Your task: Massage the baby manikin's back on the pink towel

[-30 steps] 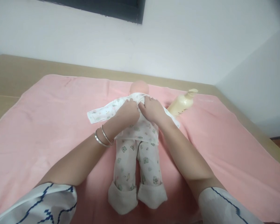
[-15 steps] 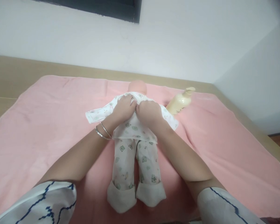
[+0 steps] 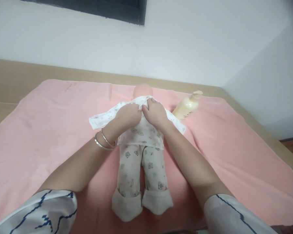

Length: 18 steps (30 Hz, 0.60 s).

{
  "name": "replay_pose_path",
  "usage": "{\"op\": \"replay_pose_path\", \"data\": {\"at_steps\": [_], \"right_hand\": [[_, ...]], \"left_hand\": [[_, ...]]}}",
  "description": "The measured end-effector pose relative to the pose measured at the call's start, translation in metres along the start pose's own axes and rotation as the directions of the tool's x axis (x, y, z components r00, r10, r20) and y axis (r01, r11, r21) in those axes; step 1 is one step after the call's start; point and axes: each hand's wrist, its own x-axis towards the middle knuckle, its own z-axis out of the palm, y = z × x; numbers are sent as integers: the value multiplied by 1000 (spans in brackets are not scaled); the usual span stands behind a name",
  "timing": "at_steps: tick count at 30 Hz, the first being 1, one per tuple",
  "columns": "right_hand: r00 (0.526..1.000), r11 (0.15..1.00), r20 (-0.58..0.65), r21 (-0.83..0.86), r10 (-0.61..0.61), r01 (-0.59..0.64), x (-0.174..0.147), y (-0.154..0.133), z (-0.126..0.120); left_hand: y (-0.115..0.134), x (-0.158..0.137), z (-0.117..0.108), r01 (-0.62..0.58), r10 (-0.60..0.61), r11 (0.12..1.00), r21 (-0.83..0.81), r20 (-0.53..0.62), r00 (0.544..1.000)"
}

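Note:
A baby doll lies on its back, its head toward the wall. It wears a white printed shirt and matching printed trousers with turned-up cuffs. At the upper chest, my left hand is closed with the fingers curled on the shirt front. Beside it, my right hand pinches the shirt just below the collar, thumb toward the left hand. Whatever fastening lies between the fingertips is hidden. Both shirt sleeves are spread out sideways.
A pink blanket covers most of the tan surface. A cream pump bottle lies tilted on it, right of the doll. Behind stands a white wall with a dark frame at the top.
My left hand has turned and moved slightly down, its fingers curling in more. My right hand has shifted upward, fingers reaching toward the collar. The doll and bottle stay in place.

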Motion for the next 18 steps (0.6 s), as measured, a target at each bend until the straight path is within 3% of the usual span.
{"op": "replay_pose_path", "data": {"at_steps": [7,14,18], "right_hand": [[999,1000,-33,-24,5,-6,2,1,6],[999,988,-23,-155,22,-25,-12,-12,-3],[999,975,-27,-222,-25,19,-21,-16,-7]], "left_hand": [[-7,9,3,-57,54,993,-99,-39,998],[-24,27,30,-201,207,978,53,-147,967],[-28,31,40,-159,160,987,19,-219,963]]}}
